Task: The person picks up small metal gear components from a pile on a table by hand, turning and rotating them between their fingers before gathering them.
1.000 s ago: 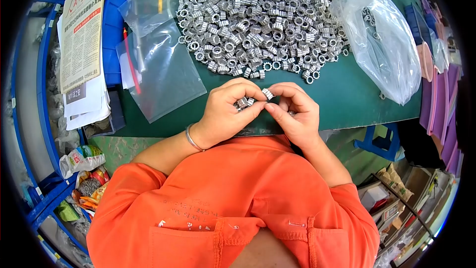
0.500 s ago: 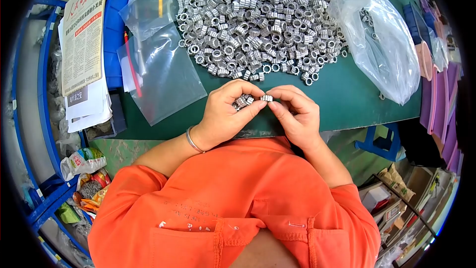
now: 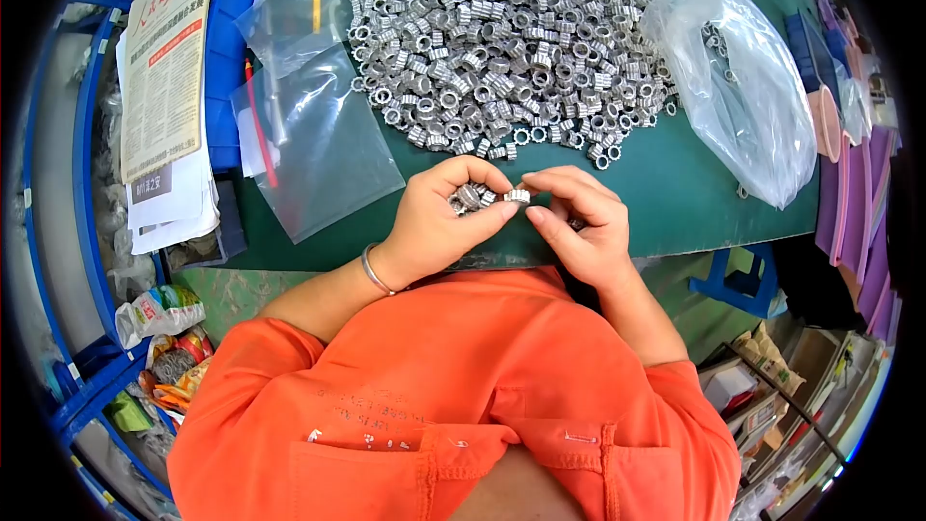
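A small toothed metal ring point(image 3: 517, 196) sits at the meeting fingertips of both hands, just above the table's near edge. My left hand point(image 3: 446, 207) is closed, pinching this ring between thumb and forefinger, with several more metal rings point(image 3: 470, 198) cupped in its curled fingers. My right hand point(image 3: 586, 227) is closed too, its thumb and forefinger at the ring's right side. A bit of dark metal shows inside its curled fingers, mostly hidden. Beyond the hands lies a large pile of similar metal rings point(image 3: 502, 48).
Flat clear plastic bags point(image 3: 328, 145) lie left on the green table point(image 3: 424, 150), with a red pen point(image 3: 258, 125) and a yellow stick point(image 3: 316, 8). At right is a crumpled clear bag point(image 3: 743, 87). A blue bin point(image 3: 228, 58) and newspaper point(image 3: 169, 58) stand left; a blue stool point(image 3: 738, 280) is below.
The ring at the fingertips has turned, showing more of its toothed side. My right thumb and forefinger have spread slightly; the rings in my left hand have shifted a little.
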Motion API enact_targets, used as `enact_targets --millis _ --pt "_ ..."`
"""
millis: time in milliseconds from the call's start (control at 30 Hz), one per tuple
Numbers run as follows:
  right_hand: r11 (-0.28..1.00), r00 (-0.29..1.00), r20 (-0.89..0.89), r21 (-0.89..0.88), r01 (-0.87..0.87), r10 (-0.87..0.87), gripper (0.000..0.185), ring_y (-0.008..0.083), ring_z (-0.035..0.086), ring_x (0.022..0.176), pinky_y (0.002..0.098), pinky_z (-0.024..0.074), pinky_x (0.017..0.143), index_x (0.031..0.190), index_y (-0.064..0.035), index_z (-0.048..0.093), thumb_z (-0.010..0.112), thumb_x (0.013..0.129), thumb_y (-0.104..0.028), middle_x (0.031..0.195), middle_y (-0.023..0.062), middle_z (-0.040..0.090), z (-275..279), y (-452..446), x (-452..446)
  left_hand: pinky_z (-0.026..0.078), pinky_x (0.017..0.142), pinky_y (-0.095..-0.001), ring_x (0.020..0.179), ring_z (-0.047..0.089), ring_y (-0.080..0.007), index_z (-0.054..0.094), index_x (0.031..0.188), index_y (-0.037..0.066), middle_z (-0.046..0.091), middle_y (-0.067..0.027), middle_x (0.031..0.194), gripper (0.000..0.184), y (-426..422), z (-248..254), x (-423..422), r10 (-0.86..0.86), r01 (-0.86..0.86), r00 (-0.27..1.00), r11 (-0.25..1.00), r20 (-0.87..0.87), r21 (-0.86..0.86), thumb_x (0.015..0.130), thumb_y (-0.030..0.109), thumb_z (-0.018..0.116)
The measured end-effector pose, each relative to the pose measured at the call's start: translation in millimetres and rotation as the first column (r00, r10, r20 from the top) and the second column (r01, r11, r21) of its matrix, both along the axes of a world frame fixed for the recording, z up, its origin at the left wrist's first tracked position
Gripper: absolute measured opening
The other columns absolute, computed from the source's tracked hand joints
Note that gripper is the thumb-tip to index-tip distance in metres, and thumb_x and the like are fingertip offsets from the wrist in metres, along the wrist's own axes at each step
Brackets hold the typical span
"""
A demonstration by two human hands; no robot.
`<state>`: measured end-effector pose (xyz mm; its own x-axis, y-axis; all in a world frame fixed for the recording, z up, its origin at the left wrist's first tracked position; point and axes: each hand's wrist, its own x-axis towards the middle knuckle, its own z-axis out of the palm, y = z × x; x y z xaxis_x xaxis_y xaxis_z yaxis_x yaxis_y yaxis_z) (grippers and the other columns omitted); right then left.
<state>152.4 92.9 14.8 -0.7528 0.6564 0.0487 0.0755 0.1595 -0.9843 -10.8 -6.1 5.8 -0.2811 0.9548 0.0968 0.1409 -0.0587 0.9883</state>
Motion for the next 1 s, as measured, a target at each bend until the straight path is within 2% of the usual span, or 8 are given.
enact_targets --millis 67,100,167,333,567,667,833,1000 --pt "0.990 0.999 0.024 0.141 0.021 -0.025 0.017 0.0084 0.054 0.064 0.0202 0.0423 0.055 0.095 -0.0001 0.065 0.064 0.078 0.002 0.090 0.0079 0.062 -5 7 -1 0.040 0.044 -0.0196 0.064 0.055 -0.0134 0.055 0.093 0.002 0.060 -0.0117 0.087 0.013 -6 3 -6 0.081 0.157 0.748 0.943 0.658 -0.295 0.081 0.003 0.059" --pt "0.959 0.997 0.044 0.279 0.043 -0.057 0.016 0.0081 0.054 0.064 0.0203 0.0423 0.056 0.094 0.0011 0.065 0.064 0.078 0.004 0.089 0.0081 0.061 -10 11 -4 0.040 0.044 -0.0196 0.064 0.055 -0.0134 0.055 0.093 0.002 0.060 -0.0117 0.087 0.013 -5 1 -9 0.081 0.156 0.749 0.943 0.658 -0.293 0.081 0.003 0.059" --pt "0.897 0.992 -0.012 0.427 0.116 -0.122 0.020 0.0169 0.059 0.062 0.0273 0.0468 0.053 0.094 -0.0024 0.065 0.069 0.074 -0.002 0.085 0.0084 0.061 -21 14 -15 0.032 0.035 -0.0183 0.058 0.054 -0.0149 0.050 0.098 0.002 0.060 -0.0174 0.087 0.016 -3 -7 -15 -0.029 0.216 0.332 0.975 0.943 -0.046 0.083 0.008 0.054" --pt "0.740 0.964 0.140 0.668 0.078 -0.228 0.017 0.0231 0.061 0.064 0.0324 0.0496 0.055 0.091 -0.0063 0.063 0.069 0.075 -0.012 0.082 0.0059 0.059 -24 10 -30 0.031 0.033 -0.0173 0.058 0.051 -0.0133 0.049 0.093 0.005 0.056 -0.0145 0.084 0.014 -1 -1 -13 0.012 0.196 0.299 0.978 0.954 -0.074 0.086 0.016 0.054" --pt "0.922 0.959 0.163 0.351 0.163 -0.232 0.015 0.0091 0.051 0.054 0.0220 0.0408 0.048 0.086 -0.0041 0.064 0.068 0.072 0.000 0.079 0.0034 0.061 -16 8 -18 0.033 0.037 -0.0156 0.057 0.052 -0.0081 0.053 0.094 0.005 0.056 -0.0055 0.078 0.014 0 3 -10 0.148 0.147 0.625 0.942 0.766 -0.301 0.083 0.004 0.061" --pt "0.875 0.987 -0.021 -0.466 0.131 -0.159 0.014 -0.0028 0.041 0.058 0.0142 0.0315 0.049 0.092 0.0028 0.064 0.066 0.078 0.001 0.082 -0.0033 0.058 -17 4 -15 0.036 0.040 -0.0161 0.057 0.053 -0.0053 0.056 0.097 0.003 0.059 -0.0031 0.078 0.017 4 5 -2 0.112 0.076 0.829 0.949 0.549 -0.308 0.081 0.003 0.064" --pt "0.938 0.991 -0.103 -0.344 0.050 -0.090 0.015 -0.0014 0.039 0.056 0.0147 0.0311 0.049 0.093 0.0023 0.064 0.064 0.078 0.003 0.088 0.0010 0.058 -12 1 -14 0.045 0.058 -0.0191 0.066 0.056 -0.0050 0.062 0.092 0.001 0.062 -0.0032 0.084 0.013 4 5 0 0.046 0.008 0.973 0.973 0.227 -0.232 0.079 0.002 0.066" --pt "0.970 0.993 -0.118 0.239 0.045 -0.017 0.019 0.0035 0.047 0.059 0.0167 0.0373 0.053 0.094 -0.0023 0.065 0.067 0.075 0.002 0.087 0.0038 0.060 -10 3 -17 0.046 0.072 -0.0225 0.078 0.057 -0.0073 0.062 0.090 0.000 0.062 -0.0039 0.086 0.014 3 1 0 0.052 -0.054 0.998 0.996 -0.021 -0.068 0.077 0.000 0.067"
